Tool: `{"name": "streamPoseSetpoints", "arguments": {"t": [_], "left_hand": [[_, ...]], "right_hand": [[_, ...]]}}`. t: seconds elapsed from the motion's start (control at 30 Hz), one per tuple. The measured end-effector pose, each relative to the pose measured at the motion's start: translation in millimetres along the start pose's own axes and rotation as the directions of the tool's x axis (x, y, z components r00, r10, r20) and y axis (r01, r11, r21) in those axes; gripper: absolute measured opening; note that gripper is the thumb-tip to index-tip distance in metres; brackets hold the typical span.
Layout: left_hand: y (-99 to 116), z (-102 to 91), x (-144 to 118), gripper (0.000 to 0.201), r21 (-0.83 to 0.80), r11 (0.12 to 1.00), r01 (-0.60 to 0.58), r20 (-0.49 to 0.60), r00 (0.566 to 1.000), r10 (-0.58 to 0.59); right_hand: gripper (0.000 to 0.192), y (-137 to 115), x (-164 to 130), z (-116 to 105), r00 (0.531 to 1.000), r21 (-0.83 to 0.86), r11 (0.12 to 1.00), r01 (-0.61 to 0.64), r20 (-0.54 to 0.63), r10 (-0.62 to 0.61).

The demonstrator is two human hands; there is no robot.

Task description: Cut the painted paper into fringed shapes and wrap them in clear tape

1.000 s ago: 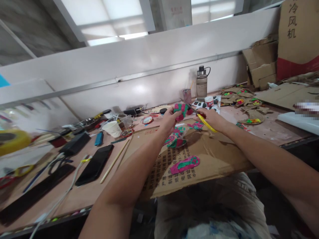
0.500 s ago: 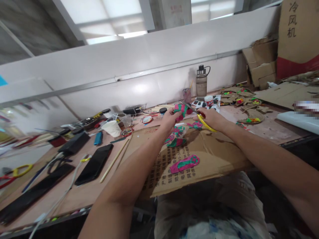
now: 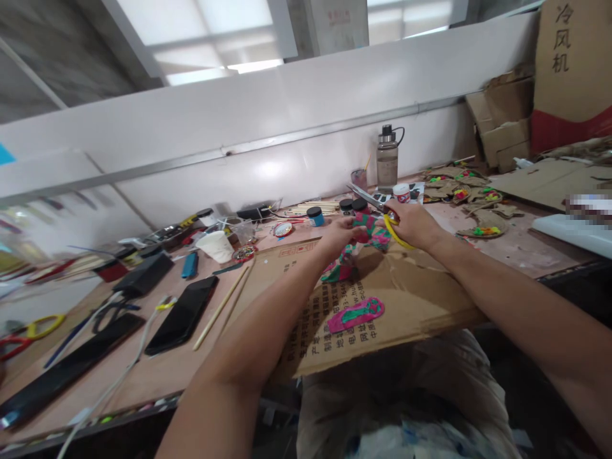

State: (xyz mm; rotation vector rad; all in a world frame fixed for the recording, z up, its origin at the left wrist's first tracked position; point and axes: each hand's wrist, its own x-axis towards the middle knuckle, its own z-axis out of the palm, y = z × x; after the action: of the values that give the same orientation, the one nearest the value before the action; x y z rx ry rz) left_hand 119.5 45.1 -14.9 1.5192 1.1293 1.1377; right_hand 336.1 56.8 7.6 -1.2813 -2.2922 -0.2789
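In the head view, a pink-and-green piece [image 3: 366, 221] sits at the left hand's fingertips, above the far part of a cardboard sheet [image 3: 411, 306] that lies on the table [image 3: 519, 255]. A second patterned piece [image 3: 380, 239] lies just beside it, between the two hands. More small cutouts [image 3: 338, 271] are bunched on the cardboard below the left wrist, and a long pink strip [image 3: 356, 314] with a green middle lies apart from them, nearer the person's lap.

The pieces look thin and light, probably soft or bendy, and could crease or tear under a hard pinch. The rim seems the best place to take hold, with the flat face kept free of pressure. The scissors [image 3: 374, 201] should be fairly light but stiff, best held by the yellow loops, away from the blades.

The left hand [image 3: 343, 232] is partly curled, its fingers touching the near edge of the pink-and-green piece; whether they pinch it or only rest on it, I cannot tell. The right hand [image 3: 410, 223] is closed around the scissors at the handles, blades pointing up and to the left, over the table and clear of the pieces. How wide the blades are parted is hard to make out.
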Motion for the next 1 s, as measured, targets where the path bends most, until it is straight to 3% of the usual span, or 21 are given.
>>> {"name": "streamPoseSetpoints", "arguments": {"t": [0.07,0.13,0.23,0.33,0.43,0.57,0.73,1.0], "left_hand": [[7,2.7,-2,0.027,0.089,0.995,-0.039,-0.051,0.998,0.043],[15,2.4,-3,0.027,0.132,0.989,-0.073,-0.206,0.974,0.099],[26,-4.2,-3,0.021,0.114,0.987,-0.115,-0.443,0.883,0.154],[31,-13.7,0,0.024,0.142,0.975,-0.171,-0.533,0.817,0.221],[32,-21.1,4,0.035,0.349,0.920,-0.177,-0.492,0.801,0.341],[34,-26.8,5,0.024,0.553,0.810,-0.195,-0.266,0.880,0.394],[37,-30.2,2,0.009,0.521,0.834,-0.180,-0.120,0.952,0.281],[35,-32.9,1,0.009,0.404,0.902,-0.154,-0.059,0.979,0.194]], "right_hand": [[0.040,2,0,-1,0.999,-0.016,1.000,0.015,-0.048,-0.016],[0.041,2,0,-2,0.997,-0.046,0.999,0.007,-0.072,-0.010],[0.042,0,-1,-4,0.999,-0.101,0.995,-0.018,-0.048,0.013],[0.045,-3,-2,-3,1.000,-0.138,0.990,-0.003,-0.006,0.002],[0.046,-5,-3,-2,0.998,-0.155,0.987,0.051,0.055,-0.043],[0.042,-7,-3,1,0.982,-0.155,0.979,0.131,0.154,-0.107],[0.041,-7,-4,6,0.964,-0.135,0.972,0.190,0.215,-0.159],[0.052,-9,-5,7,0.949,-0.142,0.965,0.221,0.260,-0.179]]}}
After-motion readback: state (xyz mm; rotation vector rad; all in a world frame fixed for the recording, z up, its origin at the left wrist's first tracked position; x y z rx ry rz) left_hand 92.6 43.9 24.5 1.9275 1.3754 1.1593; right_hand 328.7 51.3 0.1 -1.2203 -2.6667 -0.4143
